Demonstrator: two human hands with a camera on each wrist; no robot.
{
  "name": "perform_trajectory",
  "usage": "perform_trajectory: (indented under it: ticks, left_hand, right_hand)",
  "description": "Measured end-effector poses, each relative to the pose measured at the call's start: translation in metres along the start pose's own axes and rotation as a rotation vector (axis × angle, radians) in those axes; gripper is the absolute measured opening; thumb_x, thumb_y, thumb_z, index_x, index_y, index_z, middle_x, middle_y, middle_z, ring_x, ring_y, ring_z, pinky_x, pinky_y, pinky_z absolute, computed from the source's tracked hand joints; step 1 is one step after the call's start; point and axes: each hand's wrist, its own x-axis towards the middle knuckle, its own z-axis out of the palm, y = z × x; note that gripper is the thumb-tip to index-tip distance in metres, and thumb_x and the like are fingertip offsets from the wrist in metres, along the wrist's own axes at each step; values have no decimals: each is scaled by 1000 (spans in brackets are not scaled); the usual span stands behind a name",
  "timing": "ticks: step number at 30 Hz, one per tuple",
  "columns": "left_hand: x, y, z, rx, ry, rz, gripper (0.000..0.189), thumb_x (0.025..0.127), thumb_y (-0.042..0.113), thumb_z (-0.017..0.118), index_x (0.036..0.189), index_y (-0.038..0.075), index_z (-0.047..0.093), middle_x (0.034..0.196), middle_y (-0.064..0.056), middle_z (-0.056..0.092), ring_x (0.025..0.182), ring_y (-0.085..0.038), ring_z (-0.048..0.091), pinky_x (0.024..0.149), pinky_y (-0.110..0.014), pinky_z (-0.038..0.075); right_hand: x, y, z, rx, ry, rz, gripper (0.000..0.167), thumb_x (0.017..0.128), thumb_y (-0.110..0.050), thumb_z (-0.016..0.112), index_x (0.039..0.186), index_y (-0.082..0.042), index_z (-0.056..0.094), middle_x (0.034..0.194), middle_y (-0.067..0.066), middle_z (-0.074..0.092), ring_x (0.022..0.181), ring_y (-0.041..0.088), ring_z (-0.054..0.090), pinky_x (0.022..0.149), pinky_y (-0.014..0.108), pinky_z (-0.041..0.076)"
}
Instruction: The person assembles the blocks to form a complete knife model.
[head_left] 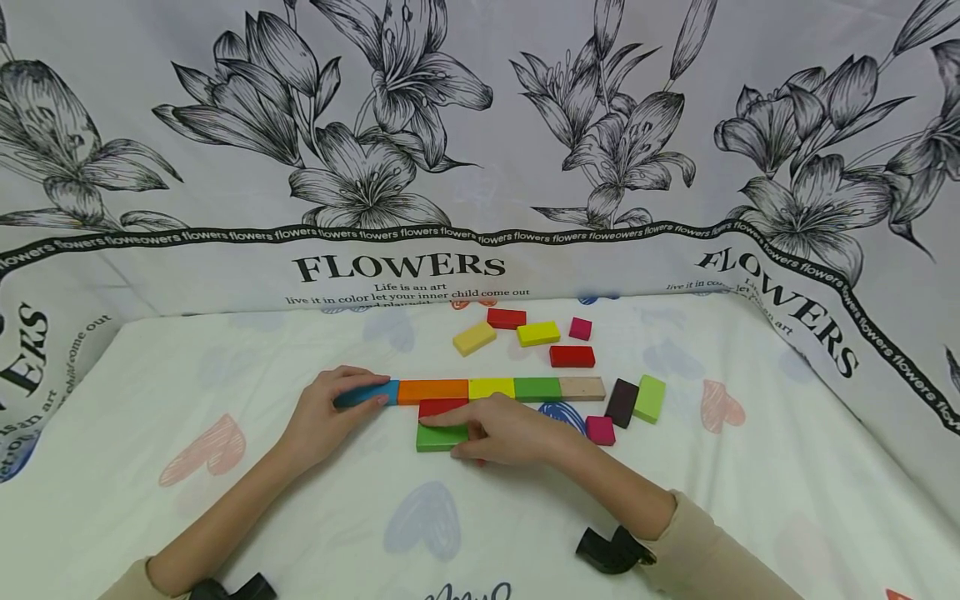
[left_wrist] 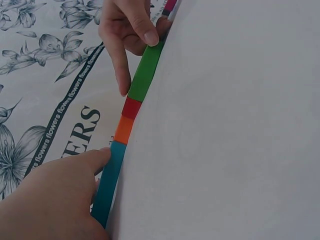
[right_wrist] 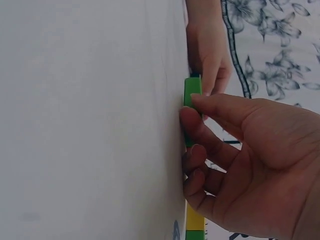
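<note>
A straight row of wooden blocks lies across the cloth in the head view: blue [head_left: 392,392], orange [head_left: 432,392], yellow [head_left: 492,388], green [head_left: 537,389] and plain wood [head_left: 582,388]. My left hand [head_left: 322,412] grips the blue block at the row's left end, thumb on its near side and fingers on its far side. In front of the orange block lies a red block [head_left: 441,407], with a second green block [head_left: 441,439] along its near side. Thumb and index finger of my right hand [head_left: 510,432] pinch that nearer green block, covering its right end.
Behind the row lie a pale yellow block [head_left: 474,338], a yellow block [head_left: 538,334], two red blocks [head_left: 572,357] and a magenta cube [head_left: 581,328]. To the right are a black block [head_left: 622,403], a lime block [head_left: 649,398] and another magenta cube [head_left: 600,430]. Flower-printed fabric [head_left: 420,167] rises behind.
</note>
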Motion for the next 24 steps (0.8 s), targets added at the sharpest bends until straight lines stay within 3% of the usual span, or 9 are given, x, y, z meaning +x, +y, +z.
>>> perform_trajectory:
  ticks: [10,17,20,24]
  left_hand:
    - [0,-2,1,-5,11,10,26,95,16,80,121,12,81,120,-8,73,113,-25,58,90,-32,46]
    - [0,-1,0,10,4,13,26,96,17,80,121,12,81,122,-9,73,116,-28,56,93,-41,47]
    - [1,-1,1,19,15,47,26,95,15,81,120,11,81,123,-8,73,118,-30,56,95,-44,46]
    - [2,-1,3,49,64,160,28,90,10,84,118,10,81,120,-8,75,117,-32,61,96,-41,45]
  right_hand:
    - [-1,-1,0,-8,23,4,55,101,-19,74,153,-27,59,66,-4,52,64,10,52,63,20,38]
    - [-2,0,-1,12,31,6,58,100,-20,75,154,-24,57,66,-5,56,63,10,54,63,21,41]
    - [-3,1,-5,12,38,2,58,99,-22,76,154,-24,57,69,-6,59,66,10,57,64,21,44]
    - [-8,3,-10,24,58,-8,58,99,-22,76,154,-23,58,80,-7,65,74,9,61,68,22,50]
